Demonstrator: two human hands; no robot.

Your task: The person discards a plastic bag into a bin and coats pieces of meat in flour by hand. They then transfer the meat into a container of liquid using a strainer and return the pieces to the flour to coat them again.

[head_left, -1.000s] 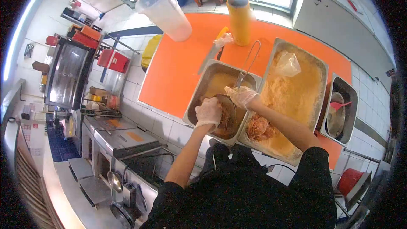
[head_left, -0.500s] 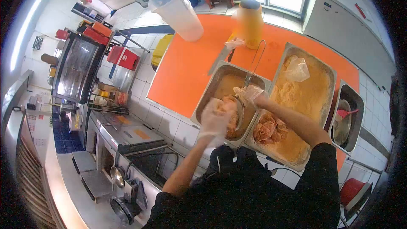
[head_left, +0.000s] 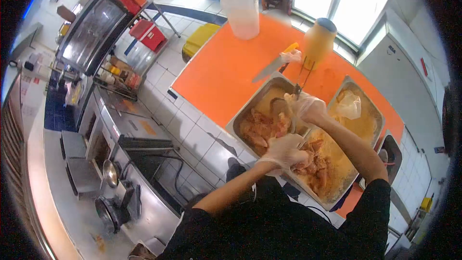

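Note:
My left hand (head_left: 284, 152), in a clear plastic glove, is closed on a piece of raw chicken (head_left: 303, 160) where two metal pans meet. My right hand (head_left: 310, 109), also gloved, grips the handle of a strainer (head_left: 282, 109), whose long wire loop points up and away. The strainer's bowl rests in the left pan (head_left: 234, 126), among raw chicken pieces (head_left: 255, 127) and brownish liquid. More chicken (head_left: 321, 175) lies in the near breading pan (head_left: 328, 206), on pale orange crumbs. My left fingertips are partly hidden.
An orange table (head_left: 211, 84) carries a knife (head_left: 267, 69), a clear plastic pitcher (head_left: 240, 12) and a yellow jar (head_left: 318, 43). A farther breading pan (head_left: 380, 124) holds a plastic bag (head_left: 348, 104). To the left stands a steel counter (head_left: 137, 130).
My left hand has moved right, from over the left pan to the near breading pan's edge. My right hand still holds the strainer. The whole view has shifted and turned.

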